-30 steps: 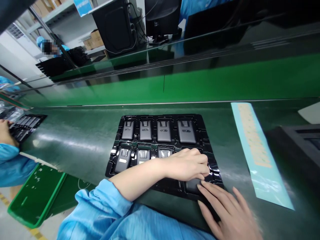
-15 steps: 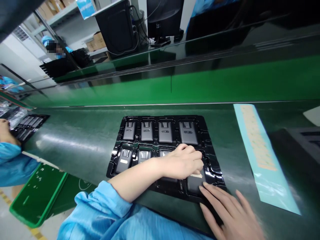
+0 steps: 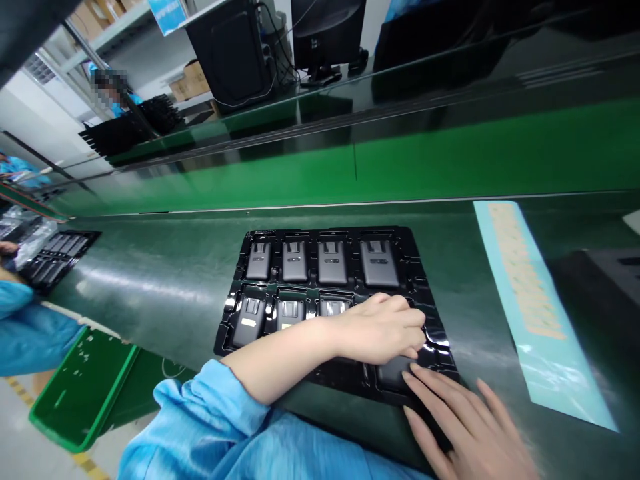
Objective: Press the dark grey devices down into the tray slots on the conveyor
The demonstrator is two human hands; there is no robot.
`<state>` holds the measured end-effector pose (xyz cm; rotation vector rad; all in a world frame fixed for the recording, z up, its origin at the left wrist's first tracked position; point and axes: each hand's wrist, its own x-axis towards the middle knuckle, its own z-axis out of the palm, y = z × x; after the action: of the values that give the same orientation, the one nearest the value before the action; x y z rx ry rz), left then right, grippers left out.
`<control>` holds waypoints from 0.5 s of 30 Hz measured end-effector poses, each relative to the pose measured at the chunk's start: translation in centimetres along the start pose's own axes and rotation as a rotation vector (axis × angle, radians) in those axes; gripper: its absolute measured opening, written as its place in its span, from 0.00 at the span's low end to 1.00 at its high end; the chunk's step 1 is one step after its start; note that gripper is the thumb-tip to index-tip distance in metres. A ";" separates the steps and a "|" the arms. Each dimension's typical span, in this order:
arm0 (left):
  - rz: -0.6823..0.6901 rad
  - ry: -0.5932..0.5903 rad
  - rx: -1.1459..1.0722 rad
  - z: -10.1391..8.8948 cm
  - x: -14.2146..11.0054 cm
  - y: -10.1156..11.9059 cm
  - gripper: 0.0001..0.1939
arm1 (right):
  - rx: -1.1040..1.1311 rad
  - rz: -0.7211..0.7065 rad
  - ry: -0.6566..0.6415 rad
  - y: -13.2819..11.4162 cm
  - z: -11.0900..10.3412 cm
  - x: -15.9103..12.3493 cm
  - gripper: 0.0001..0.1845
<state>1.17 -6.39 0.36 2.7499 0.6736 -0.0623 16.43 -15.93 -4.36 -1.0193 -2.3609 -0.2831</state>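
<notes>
A black plastic tray (image 3: pixel 310 288) lies on the green bench, its pockets holding several dark grey box-shaped devices with clips. My left hand (image 3: pixel 383 328) is closed over the device (image 3: pixel 395 373) in the near right pocket. Its fingers are curled down onto that device, and whatever they pinch is hidden beneath them. Fingers apart, my right hand (image 3: pixel 465 420) rests at the tray's near right corner, fingertips touching the same device's edge. Small cream labels show on devices in the near row, such as the leftmost device (image 3: pixel 249 319); the far-row device (image 3: pixel 379 263) shows none.
Right of the tray lies a light blue backing sheet (image 3: pixel 525 280) bearing beige labels. A green bin (image 3: pixel 75 393) stands low at the left, near a co-worker's blue sleeve (image 3: pixel 30 327) and another black tray (image 3: pixel 60 257). A monitor (image 3: pixel 327 37) stands beyond the green back panel.
My left hand has shifted slightly right on the near right device and now covers the cream strip seen there before. My right hand stays at that device's edge. The view has tilted slightly.
</notes>
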 end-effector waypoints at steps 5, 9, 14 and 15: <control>-0.001 0.038 0.020 0.0 -0.8 -0.3 0.12 | 0.003 0.027 -0.005 -0.1 -0.1 -0.1 0.13; -0.095 0.077 -0.012 0.0 -1.8 -0.8 0.11 | 0.009 0.038 0.015 -0.2 -0.2 0.2 0.13; -0.026 0.108 -0.020 0.7 -1.8 -0.7 0.13 | 0.011 0.038 0.020 -0.1 -0.2 0.2 0.13; -0.002 0.104 -0.006 0.8 -1.7 -0.6 0.13 | 0.013 0.035 0.019 -0.1 -0.1 0.2 0.13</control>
<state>-0.63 -6.87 -0.41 2.7623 0.7023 0.0830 16.30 -15.95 -4.16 -1.0457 -2.3227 -0.2630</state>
